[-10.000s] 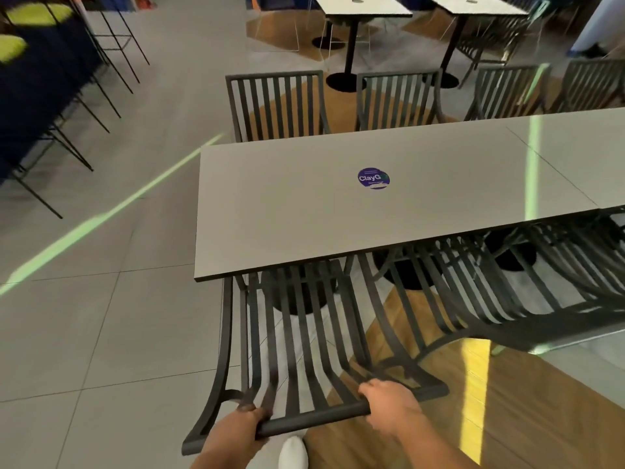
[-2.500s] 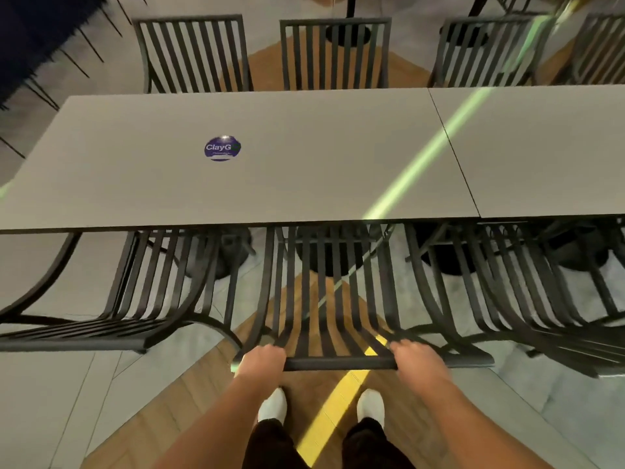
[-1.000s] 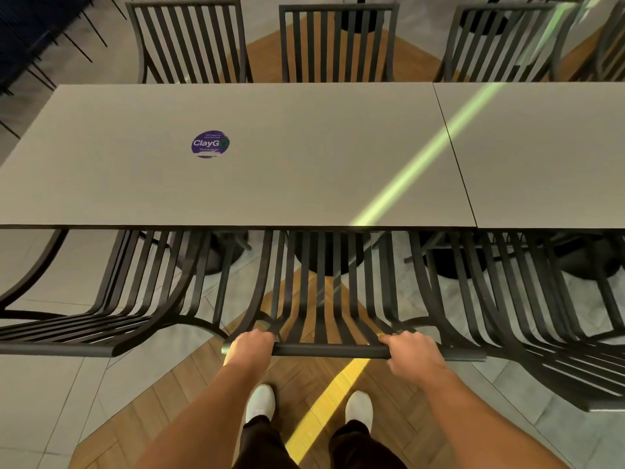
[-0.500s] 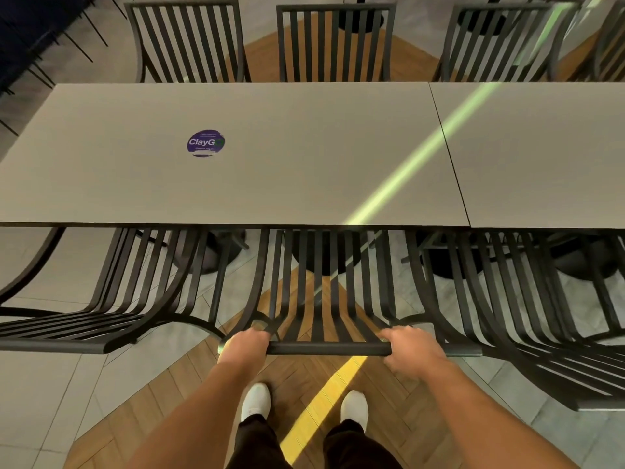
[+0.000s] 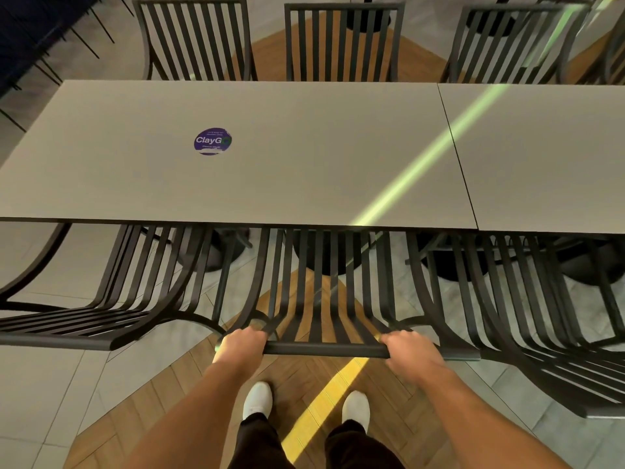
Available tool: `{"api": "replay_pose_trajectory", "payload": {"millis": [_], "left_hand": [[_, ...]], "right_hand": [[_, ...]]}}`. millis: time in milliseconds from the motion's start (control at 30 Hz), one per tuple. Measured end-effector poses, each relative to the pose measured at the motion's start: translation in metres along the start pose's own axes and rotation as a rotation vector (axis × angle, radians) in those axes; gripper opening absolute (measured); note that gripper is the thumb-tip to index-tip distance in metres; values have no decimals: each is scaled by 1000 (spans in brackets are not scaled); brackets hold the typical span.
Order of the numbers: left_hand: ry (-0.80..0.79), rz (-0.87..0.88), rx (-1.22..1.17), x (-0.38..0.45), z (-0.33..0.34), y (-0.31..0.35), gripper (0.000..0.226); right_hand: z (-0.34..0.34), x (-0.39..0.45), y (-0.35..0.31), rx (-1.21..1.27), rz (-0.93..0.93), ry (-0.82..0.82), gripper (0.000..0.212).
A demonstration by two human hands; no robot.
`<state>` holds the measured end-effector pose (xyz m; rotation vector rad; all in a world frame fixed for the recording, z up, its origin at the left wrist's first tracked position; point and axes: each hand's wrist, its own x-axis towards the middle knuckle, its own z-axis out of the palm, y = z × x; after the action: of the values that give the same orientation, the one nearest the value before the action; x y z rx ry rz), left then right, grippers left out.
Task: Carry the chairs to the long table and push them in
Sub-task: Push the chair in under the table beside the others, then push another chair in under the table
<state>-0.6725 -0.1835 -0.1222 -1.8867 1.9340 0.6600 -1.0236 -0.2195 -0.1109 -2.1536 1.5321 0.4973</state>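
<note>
Your left hand (image 5: 244, 346) and right hand (image 5: 411, 350) both grip the top rail of the middle chair (image 5: 324, 292), its seat already under the near edge of the desk (image 5: 270, 170). The slatted metal frame looks rigid and fairly heavy, smooth to hold; keep hold at the rail's two ends so you push it in straight.

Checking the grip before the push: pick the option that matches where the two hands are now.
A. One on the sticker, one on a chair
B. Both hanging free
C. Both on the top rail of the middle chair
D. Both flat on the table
C: the left hand and right hand each curl round the top rail of the middle chair at the table.
</note>
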Motion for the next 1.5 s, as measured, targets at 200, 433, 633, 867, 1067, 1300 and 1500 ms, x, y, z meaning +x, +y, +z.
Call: {"api": "replay_pose_trajectory", "payload": {"millis": [200, 433, 633, 867, 1067, 1300, 1500], "left_hand": [[-15, 4, 2, 1, -1, -3, 17], [-39, -4, 51, 0, -6, -5, 19], [-31, -9, 35, -2, -6, 0, 16], [-53, -26, -15, -1, -11, 2, 15], [-163, -11, -110, -1, -29, 11, 28], [-172, 68, -139, 1, -63, 58, 62], [-60, 184, -75, 9, -84, 128, 41]], "right_hand": [[2, 1, -4, 13, 23, -2, 35], [3, 2, -5, -15, 25, 4, 35], [4, 2, 1, -16, 19, -11, 43], [1, 1, 0, 21, 26, -11, 41], [-21, -5, 1, 244, 44, -144, 60], [-45, -30, 23, 446, 132, -1, 61], [-60, -51, 58, 468, 253, 110, 38]]}}
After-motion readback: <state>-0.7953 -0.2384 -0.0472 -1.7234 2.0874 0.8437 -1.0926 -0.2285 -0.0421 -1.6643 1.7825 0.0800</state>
